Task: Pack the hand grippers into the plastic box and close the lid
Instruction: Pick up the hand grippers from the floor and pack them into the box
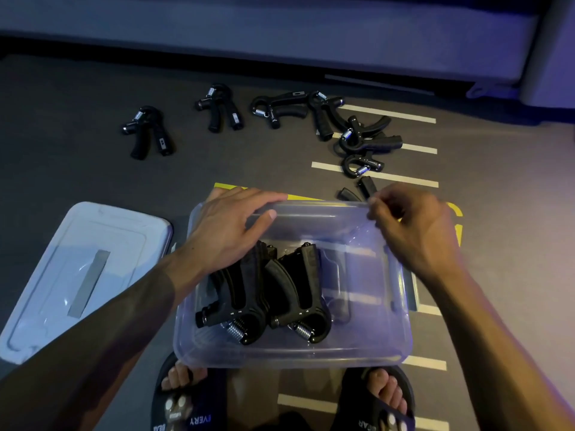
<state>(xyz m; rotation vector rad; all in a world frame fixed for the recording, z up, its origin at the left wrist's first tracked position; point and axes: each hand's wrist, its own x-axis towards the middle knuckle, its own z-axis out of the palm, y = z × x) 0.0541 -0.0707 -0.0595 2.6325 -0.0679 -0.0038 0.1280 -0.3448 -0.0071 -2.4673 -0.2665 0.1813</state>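
The clear plastic box (289,353) sits open on the floor before me, with black hand grippers (264,293) lying inside, springs toward me. My left hand (227,231) rests flat on the box's far left rim, fingers spread. My right hand (413,231) pinches the far right rim with curled fingers. The clear lid (77,269) lies flat on the floor to the left of the box. Several more black hand grippers (149,132) are scattered on the floor beyond the box, some in a heap (364,138) at the right.
Grey floor with white tape stripes (389,178) and a yellow marking (457,231) under the box. My two feet in black slippers (376,396) stand just below the box. A grey sofa base (280,35) runs along the back.
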